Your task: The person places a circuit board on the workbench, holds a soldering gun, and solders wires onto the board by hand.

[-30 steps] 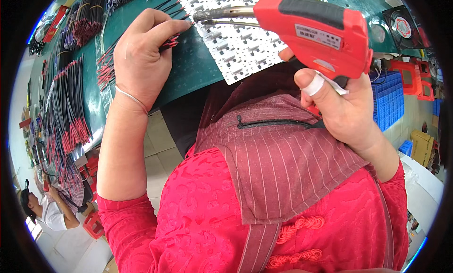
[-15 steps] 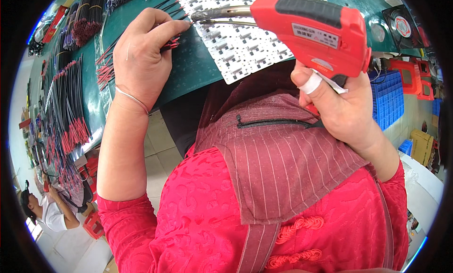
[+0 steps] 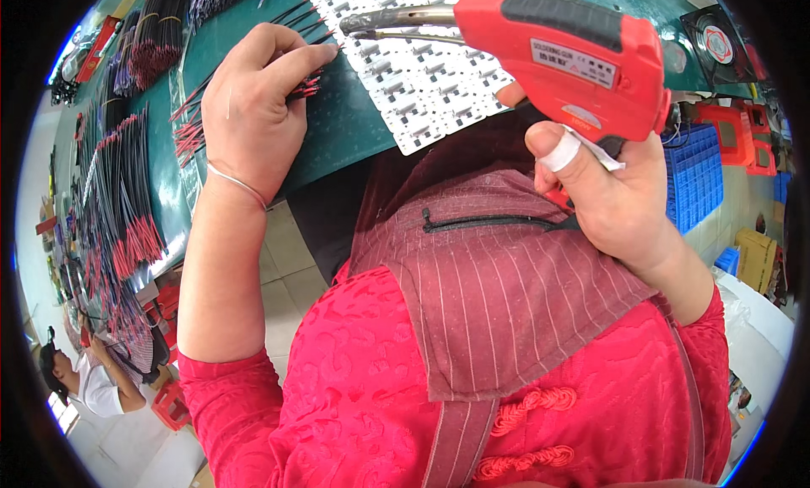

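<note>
Soldering gun [image 3: 561, 62], red with a black grip insert and a curved metal nozzle, sits in the right hand [image 3: 620, 201]; its fingers are wrapped tight round the handle, the thumb bandaged in white tape. The nozzle tip hangs over the near edge of a white panel of small circuit boards [image 3: 422, 75], which lies on the green mat [image 3: 337, 134] at the top of the view, just beside the left fingertips. The left hand [image 3: 249, 108] rests palm-down on the mat, a thin bangle at the wrist, with its fingers curled and pinched on a small bunch of red-and-black wires [image 3: 299, 87] at the panel's left edge. More bundles of red-tipped wires [image 3: 118, 201] lie in rows along the mat to the left. A blue crate [image 3: 696, 176] and orange bins [image 3: 730, 134] stand to the right, beyond the gun. The person's striped apron [image 3: 506, 294] and red blouse fill the lower view, hiding the table's near edge.
</note>
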The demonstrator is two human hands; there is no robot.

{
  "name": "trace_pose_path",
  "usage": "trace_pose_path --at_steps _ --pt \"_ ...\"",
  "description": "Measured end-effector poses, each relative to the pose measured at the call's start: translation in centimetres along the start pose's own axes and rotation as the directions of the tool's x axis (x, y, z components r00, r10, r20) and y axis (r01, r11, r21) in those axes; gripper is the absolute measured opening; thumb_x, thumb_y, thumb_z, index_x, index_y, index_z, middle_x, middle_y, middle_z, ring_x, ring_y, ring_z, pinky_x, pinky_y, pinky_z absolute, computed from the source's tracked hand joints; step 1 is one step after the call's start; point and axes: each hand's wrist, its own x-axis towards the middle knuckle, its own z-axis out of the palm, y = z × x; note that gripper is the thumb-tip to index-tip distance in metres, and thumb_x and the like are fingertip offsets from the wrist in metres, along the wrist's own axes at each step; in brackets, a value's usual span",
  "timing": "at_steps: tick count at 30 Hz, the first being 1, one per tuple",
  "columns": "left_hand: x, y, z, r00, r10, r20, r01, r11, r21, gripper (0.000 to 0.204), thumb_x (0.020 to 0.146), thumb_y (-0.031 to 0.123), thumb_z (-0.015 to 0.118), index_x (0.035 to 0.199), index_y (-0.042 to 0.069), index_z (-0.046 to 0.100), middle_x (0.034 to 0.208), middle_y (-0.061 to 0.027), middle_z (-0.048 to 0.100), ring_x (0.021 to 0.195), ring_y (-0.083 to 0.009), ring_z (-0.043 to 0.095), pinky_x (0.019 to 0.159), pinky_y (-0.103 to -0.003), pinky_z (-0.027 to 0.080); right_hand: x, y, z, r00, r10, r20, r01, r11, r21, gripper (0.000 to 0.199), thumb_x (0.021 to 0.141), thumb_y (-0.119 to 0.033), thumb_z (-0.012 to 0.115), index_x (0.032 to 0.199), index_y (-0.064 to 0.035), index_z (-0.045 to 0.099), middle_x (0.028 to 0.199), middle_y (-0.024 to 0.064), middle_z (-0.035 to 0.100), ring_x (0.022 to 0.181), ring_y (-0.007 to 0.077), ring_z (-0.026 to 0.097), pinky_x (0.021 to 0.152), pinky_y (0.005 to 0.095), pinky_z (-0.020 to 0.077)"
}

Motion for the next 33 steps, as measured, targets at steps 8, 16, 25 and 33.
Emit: trace_pose_path --at_steps 8,16,25,33 --pt "-0.2 0.3 -0.3 1.0 0.008 0.023 -0.009 0.999 0.037 0.046 0.066 -0.015 0.062 0.103 0.011 0.073 0.092 -0.006 0.061 0.081 -0.022 0.063 0.07 -0.031 0.05 -0.1 0.1 -0.2 0.999 -0.018 0.032 0.018 1.0 -0.016 0.024 0.094 -0.01 0.063 0.116 0.0001 0.06 0.114 0.012 0.067 0.065 0.007 0.055 0.056 0.022 0.0483" --pt "-0.7 1.4 -1.9 0.979 0.055 -0.198 -0.036 0.994 0.1 0.047 0.067 -0.01 0.065 0.106 0.014 0.074 0.086 -0.0049 0.061 0.081 -0.0206 0.062 0.073 -0.031 0.051 -0.4 -0.1 -0.6 1.0 -0.014 0.016 0.015 0.999 -0.046 0.026 0.094 -0.01 0.063 0.117 -0.0002 0.059 0.114 0.0119 0.067 0.064 0.0067 0.055 0.056 0.0219 0.0482" --pt "-1.2 3.1 -1.9 0.984 -0.052 -0.17 0.069 0.993 0.093 0.053 0.084 -0.006 0.058 0.135 0.008 0.057 0.095 -0.0117 0.055 0.088 -0.027 0.053 0.084 -0.034 0.045 -0.2 0.1 -0.7 0.999 -0.032 0.028 0.032 0.999 -0.004 0.029 0.094 -0.012 0.063 0.12 0.0015 0.058 0.113 0.0116 0.067 0.062 0.0066 0.054 0.055 0.0221 0.0475" --pt "-1.5 3.0 -1.0 0.998 -0.066 -0.015 0.067 0.995 0.076 0.061 0.072 -0.014 0.055 0.128 0.008 0.062 0.098 -0.0125 0.055 0.086 -0.0278 0.056 0.079 -0.034 0.048 -0.6 -0.9 -0.6 0.994 0.105 -0.005 -0.105 0.993 0.06 0.028 0.095 -0.012 0.063 0.119 0.0009 0.058 0.114 0.0127 0.066 0.064 0.0082 0.056 0.056 0.023 0.048"
